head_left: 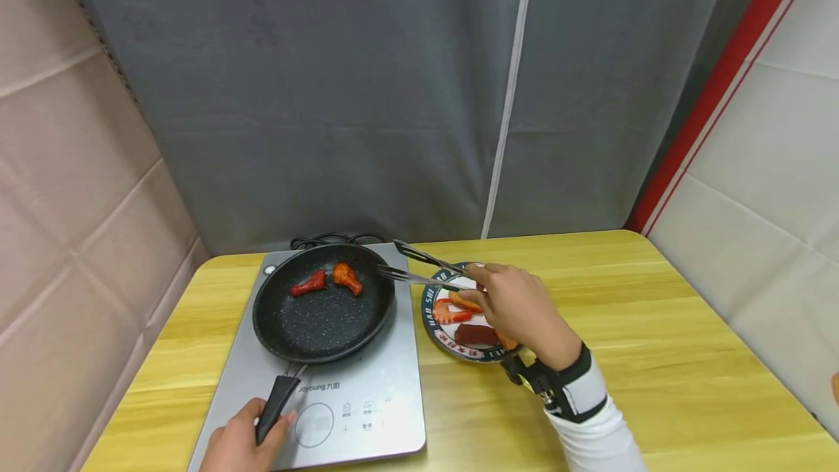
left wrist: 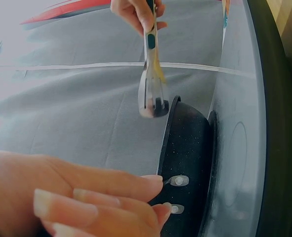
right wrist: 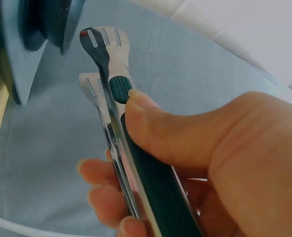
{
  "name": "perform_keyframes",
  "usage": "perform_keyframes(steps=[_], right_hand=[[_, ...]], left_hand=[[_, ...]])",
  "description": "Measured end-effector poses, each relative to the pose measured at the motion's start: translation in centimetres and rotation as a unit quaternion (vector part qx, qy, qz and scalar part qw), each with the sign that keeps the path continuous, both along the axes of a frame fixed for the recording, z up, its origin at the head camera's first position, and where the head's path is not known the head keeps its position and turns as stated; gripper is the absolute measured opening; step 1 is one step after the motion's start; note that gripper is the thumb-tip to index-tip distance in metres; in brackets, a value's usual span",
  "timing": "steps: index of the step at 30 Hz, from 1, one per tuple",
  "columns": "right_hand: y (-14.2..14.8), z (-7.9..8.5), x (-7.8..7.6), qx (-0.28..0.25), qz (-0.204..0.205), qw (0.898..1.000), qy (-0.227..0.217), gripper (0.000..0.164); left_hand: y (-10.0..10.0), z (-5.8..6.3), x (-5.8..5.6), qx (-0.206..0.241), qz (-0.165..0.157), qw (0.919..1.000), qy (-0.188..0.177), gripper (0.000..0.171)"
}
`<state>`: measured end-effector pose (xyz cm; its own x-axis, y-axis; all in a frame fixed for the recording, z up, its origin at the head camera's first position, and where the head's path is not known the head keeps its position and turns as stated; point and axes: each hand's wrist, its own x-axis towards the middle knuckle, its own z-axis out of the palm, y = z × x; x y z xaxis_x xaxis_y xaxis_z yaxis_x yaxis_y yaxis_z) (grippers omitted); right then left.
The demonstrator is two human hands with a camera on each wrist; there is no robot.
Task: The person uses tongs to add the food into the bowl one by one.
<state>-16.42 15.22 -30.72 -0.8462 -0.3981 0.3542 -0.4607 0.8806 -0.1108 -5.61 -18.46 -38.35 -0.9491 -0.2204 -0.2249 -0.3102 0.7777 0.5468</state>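
Note:
My left hand [head_left: 247, 437] grips the black handle [head_left: 278, 403] of a frying pan [head_left: 321, 333], which sits on a silver induction cooktop [head_left: 387, 384]. Two toy-like drumsticks lie in the pan: a red one [head_left: 309, 283] and an orange-brown one [head_left: 347, 278]. My right hand [head_left: 521, 306] holds metal tongs [right wrist: 117, 98] with green grips. Their arms are spread apart with nothing between the tips, which reach toward the pan's right rim. Under the right hand is a plate [head_left: 429, 320] holding a shrimp [head_left: 452, 311], a dark red meat slice [head_left: 476, 335] and orange pieces, partly hidden by the hand.
Behind the pan a black cable [head_left: 337, 237] lies coiled by the cooktop's back edge. A grey curtain [head_left: 347, 93] rises at the table's far side, with padded walls [head_left: 72, 239] left and right. Wooden tabletop [head_left: 629, 297] extends right of the plate.

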Motion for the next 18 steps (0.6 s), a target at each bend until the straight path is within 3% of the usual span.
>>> perform_keyframes(steps=[12, 18], right_hand=[[2.8, -1.0, 0.7, 0.021, -0.023, 0.999, -0.027, 0.041], [4.7, -2.0, 1.2, 0.034, -0.028, 0.999, -0.028, 0.036]], left_hand=[[-0.2, 0.0, -0.1, 0.006, 0.001, 1.0000, -0.001, 0.032], [-0.1, -0.1, 0.0, 0.011, 0.005, 0.9999, 0.000, 0.031]])
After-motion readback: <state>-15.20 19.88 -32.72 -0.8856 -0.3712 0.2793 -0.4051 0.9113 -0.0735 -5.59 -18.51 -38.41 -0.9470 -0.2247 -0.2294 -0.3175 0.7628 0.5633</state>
